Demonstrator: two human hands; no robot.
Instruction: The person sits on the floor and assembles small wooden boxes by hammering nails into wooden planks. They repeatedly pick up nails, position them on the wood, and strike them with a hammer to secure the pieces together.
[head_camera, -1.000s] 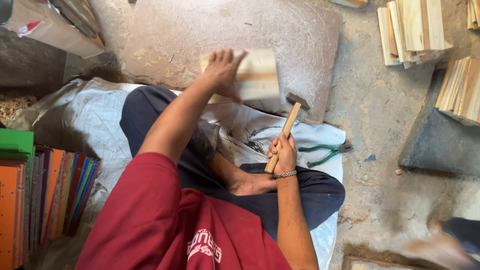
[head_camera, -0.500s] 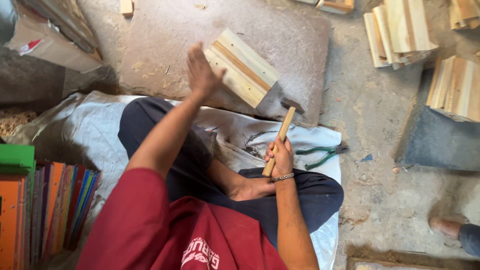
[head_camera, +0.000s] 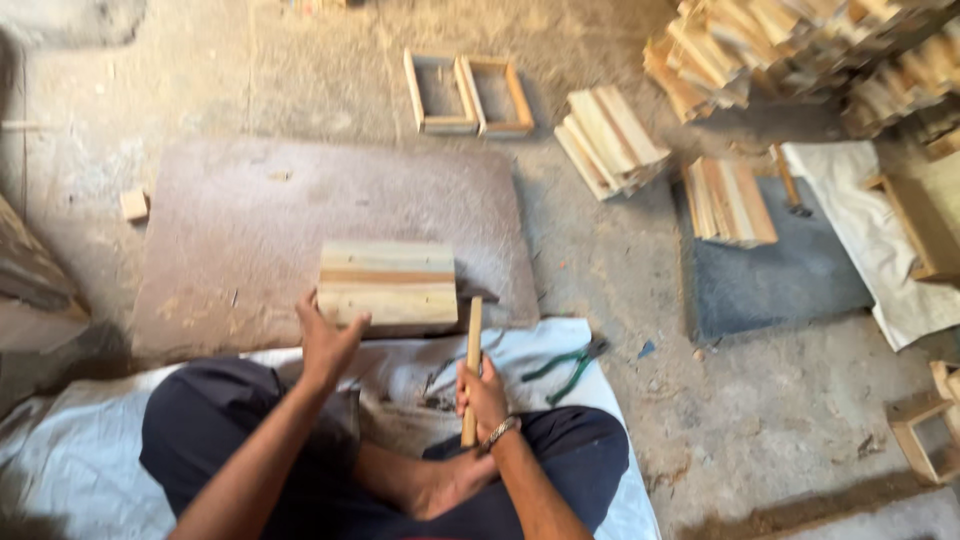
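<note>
Pale wood, striped: the slat panel (head_camera: 388, 283) lies flat on the brown mat (head_camera: 240, 215) just ahead of your crossed legs. Your left hand (head_camera: 328, 340) touches its near left corner, fingers spread and loose, likely to steady it. Your right hand (head_camera: 481, 393) is clenched around the hammer (head_camera: 472, 360), handle upright, its head at the panel's right edge, ready within reach. Green pliers (head_camera: 562, 364) rest on the white sheet (head_camera: 90, 450) beside your knee. Farther out on the floor: two open wooden frames (head_camera: 466, 92), stacked slats (head_camera: 610, 138).
</note>
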